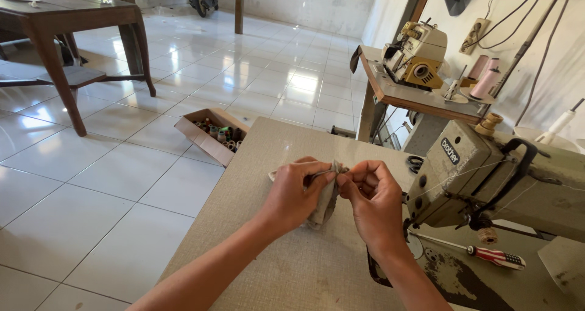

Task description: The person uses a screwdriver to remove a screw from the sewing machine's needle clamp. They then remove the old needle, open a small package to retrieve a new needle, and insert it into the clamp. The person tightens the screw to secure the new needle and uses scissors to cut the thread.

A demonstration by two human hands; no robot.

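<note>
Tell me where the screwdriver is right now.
In the head view, the screwdriver lies on the table at lower right, beside the right hand and just under the head of the sewing machine.

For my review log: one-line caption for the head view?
Both hands, left and right, pinch a small cloth piece beside a sewing machine.

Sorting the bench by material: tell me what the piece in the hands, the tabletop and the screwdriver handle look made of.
Piece between the left hand and right hand: probably soft grey cloth; it folds.
Tabletop: beige matte laminate, apparently; fine even texture.
Screwdriver handle: likely glossy plastic, red with white stripes.
</note>
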